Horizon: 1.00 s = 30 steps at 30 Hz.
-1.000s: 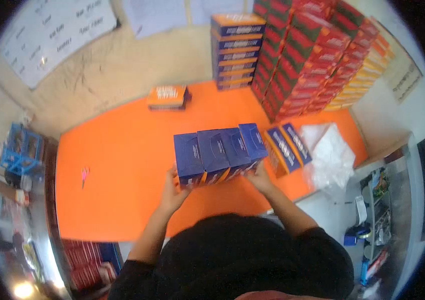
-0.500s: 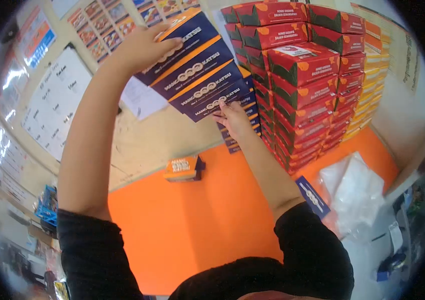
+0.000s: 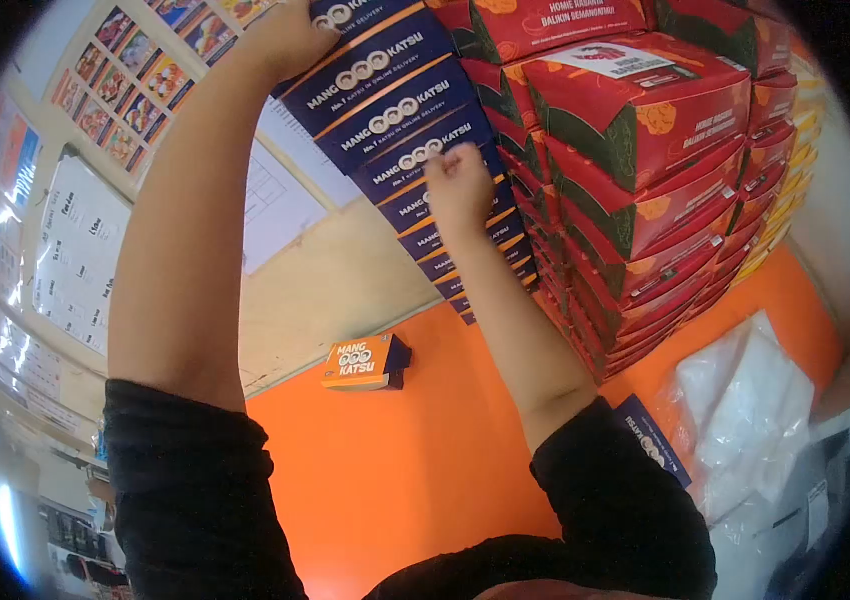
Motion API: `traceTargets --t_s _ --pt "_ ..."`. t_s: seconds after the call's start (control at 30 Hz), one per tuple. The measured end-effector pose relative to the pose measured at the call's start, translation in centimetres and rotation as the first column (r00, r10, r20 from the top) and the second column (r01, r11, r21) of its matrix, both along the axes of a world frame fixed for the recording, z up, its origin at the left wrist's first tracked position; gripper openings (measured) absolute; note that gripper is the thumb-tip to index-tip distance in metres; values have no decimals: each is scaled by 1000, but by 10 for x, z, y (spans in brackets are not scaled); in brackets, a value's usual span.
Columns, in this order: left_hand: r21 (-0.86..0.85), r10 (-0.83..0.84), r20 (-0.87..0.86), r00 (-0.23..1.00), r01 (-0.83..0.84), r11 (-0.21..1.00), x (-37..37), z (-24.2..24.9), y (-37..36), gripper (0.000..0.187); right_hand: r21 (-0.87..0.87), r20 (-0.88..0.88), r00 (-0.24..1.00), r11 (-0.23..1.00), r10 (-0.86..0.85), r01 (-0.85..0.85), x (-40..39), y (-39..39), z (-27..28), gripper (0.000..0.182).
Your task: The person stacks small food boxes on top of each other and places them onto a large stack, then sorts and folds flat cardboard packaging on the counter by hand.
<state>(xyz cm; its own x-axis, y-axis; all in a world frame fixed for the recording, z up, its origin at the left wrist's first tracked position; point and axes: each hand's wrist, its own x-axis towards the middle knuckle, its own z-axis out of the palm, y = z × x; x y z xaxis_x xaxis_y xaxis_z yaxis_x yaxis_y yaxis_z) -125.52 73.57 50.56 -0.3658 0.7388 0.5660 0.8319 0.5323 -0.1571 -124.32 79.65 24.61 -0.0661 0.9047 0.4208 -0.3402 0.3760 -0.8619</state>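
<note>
Nearest, two dark sleeves (image 3: 185, 460) fill the lower left and lower right of the frame, with bare forearms reaching up from them. Between the arms lies the orange worktop (image 3: 395, 470). By the right sleeve, a blue box (image 3: 653, 440) lies partly hidden, and a clear plastic bag (image 3: 745, 410) with white contents sits just beside it, at right.

In the middle of the frame the right hand (image 3: 462, 190) is curled into a loose fist in front of the stack of blue boxes (image 3: 410, 110); whether its knuckles press on the cartons, I cannot tell. The stack runs from the top centre down to the worktop, lettered "MANG KATSU". At the top edge the left hand (image 3: 300, 40) bends against the left end of the upper boxes; its grip is partly out of view, so I cannot tell how tightly it closes.

A lone orange box (image 3: 363, 360) rests left of the stack's foot. Red boxes (image 3: 635, 140) tower just right of the stack, yellow boxes (image 3: 793, 200) beyond them. On the wall, upper left, are a whiteboard (image 3: 75, 250) and food pictures (image 3: 130, 85).
</note>
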Motion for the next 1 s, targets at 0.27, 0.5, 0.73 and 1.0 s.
traceTargets --t_s 0.27,0.5,0.73,1.0 --pt "-29 -111 -149 983 108 994 -9 -12 1 73 870 223 906 492 -359 -19 -27 -36 21 49" --pt "87 128 -433 892 -100 991 -25 -27 8 82 877 219 869 480 -443 24 -39 -27 15 49" --pt "109 99 -492 865 -52 993 -15 -33 6 85 862 266 880 505 -394 -35 -28 -38 16 56" --pt "86 32 -437 899 6 996 -11 -51 10 92 701 331 922 707 -202 -97 19 -81 11 61"
